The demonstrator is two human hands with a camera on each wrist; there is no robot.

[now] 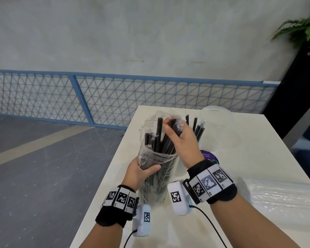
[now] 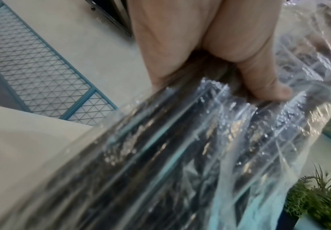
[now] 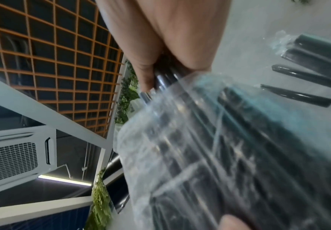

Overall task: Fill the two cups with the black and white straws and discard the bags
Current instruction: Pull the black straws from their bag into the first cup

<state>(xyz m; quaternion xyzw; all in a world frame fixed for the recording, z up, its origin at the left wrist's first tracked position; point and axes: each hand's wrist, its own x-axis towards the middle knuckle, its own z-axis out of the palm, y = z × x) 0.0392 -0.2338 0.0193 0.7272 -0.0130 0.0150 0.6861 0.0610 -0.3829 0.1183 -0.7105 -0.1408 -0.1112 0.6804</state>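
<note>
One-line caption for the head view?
Left hand grips the clear bag while right hand pulls black straws out.

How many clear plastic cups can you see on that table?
2. One cup stands empty at the table's far right; the other, left of it behind the right hand, already holds black straws. More may be hidden behind the bag.

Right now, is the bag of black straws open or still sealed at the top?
Open. Straws stick out past the bag mouth, the right hand gripping some; the left hand holds the bag upright.
</note>
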